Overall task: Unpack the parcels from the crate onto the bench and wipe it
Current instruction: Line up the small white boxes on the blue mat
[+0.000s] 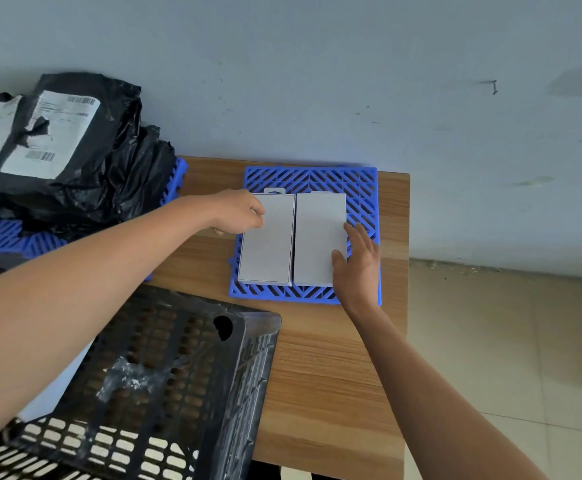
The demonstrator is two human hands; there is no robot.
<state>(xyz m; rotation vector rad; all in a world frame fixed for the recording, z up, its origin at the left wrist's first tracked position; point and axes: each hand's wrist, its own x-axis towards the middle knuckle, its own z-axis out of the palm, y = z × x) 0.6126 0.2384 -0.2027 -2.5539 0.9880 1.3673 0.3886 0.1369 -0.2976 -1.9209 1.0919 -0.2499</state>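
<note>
Two flat white rectangular cardboard boxes lie side by side on the blue plastic lattice mat on the wooden bench, left hand pinching one's edge, right hand flat on the other; unpacking step, next probably release and reach back to the black perforated plastic crate.

2 flat white boxes & lie side by side, just touching, on a blue grid mat atop the wood bench, black perforated crate at its near-left corner, black-bagged parcels piled far left
</note>
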